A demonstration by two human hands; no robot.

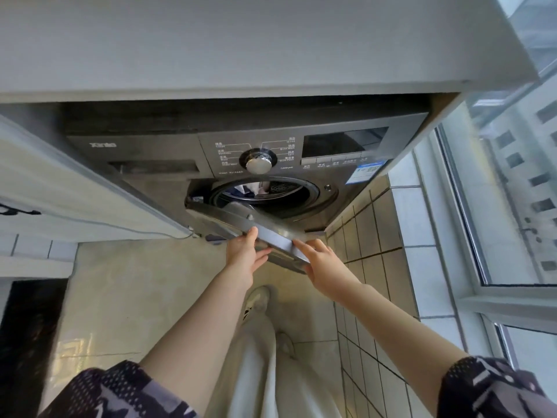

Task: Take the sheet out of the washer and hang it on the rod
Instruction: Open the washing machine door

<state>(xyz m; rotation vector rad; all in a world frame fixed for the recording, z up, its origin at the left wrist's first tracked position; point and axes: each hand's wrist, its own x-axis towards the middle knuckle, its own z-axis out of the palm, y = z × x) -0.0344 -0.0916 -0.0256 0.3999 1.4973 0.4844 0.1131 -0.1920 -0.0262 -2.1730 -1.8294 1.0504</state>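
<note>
"Quick Wash" on washer (168, 173) panel.

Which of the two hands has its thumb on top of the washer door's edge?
The left hand: its thumb lies over the door edge. The right hand only stretches fingers along it.

The washer (168, 176) at mid-frame has a dark grey, satin metal-look front, with a glossy chromed dial (258, 164) and a shiny dark display panel (343, 143). Its drum (271, 191) gleams like polished steel. The door (271, 236) shows a smooth, semi-gloss grey rim. The counter (241, 40) along the top looks matt. Glossy tiles (367, 267) cover the wall at right; patterned cloth sleeves (488, 387) fill the lower corners.
</note>
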